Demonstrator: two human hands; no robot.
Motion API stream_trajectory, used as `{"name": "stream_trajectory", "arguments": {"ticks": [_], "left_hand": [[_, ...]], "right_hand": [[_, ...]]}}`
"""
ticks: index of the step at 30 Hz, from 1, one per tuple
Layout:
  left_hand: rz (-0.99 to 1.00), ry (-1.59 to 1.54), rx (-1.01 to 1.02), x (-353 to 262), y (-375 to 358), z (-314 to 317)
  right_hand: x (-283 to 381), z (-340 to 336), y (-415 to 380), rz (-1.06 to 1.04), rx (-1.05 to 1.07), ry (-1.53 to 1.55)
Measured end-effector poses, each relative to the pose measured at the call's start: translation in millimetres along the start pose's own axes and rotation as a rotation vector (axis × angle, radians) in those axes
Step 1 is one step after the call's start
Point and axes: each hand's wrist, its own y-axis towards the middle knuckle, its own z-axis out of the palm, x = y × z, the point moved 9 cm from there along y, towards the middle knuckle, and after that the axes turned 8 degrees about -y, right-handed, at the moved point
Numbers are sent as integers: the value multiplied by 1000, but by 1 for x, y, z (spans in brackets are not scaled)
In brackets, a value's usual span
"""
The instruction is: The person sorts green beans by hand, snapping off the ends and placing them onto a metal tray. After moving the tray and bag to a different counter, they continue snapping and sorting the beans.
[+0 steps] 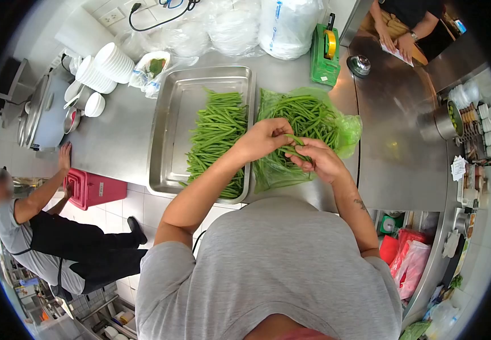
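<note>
The head view is bright and evenly lit, with a wide fisheye curve that bends the outer areas and ends in black corners. Soft glare streaks the metal desk [404,141], and highlights gleam on the steel tray [172,124]. The middle looks fairly sharp; the edges are softer. The light source cannot be told.

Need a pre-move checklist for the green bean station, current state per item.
1. Left hand on held green beans: ok
2. Right hand on them too: ok
3. Plastic bag open, beans inside exposed: ok
4. Steel tray has bare space left of its bean pile: ok
5. Tray's near edge fully on counter: cannot tell
6. Tray beans under left forearm in view: not ok, hidden
</note>
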Motion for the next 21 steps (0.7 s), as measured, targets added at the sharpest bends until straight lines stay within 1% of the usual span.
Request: {"name": "stream_trajectory", "arguments": {"ticks": [2, 5, 8, 11, 14, 17, 18, 21], "left_hand": [[26, -10, -32, 3, 2, 2], [309, 344, -188, -22, -9, -8], [-45, -144, -327, 2, -13, -32], [-119, -274, -239, 10, -23, -30], [-106, -86, -93, 12, -31, -4], [-32, 30, -150, 4, -36, 13], [-86, 77, -186, 8, -37, 14], [-30, -25, -251, 16, -36, 16]], "right_hand": [[1, -3, -2, 34, -70, -23], [-6, -1, 8, 1, -14, -59], [17, 2, 6, -221, -49, 268], [32, -10, 10, -362, -154, 329], [41, -12, 14, -450, -187, 359], [44, -10, 17, -515, -186, 348], [45, -10, 18, -524, -206, 342], [45, -10, 17, -550, -270, 322]]}}
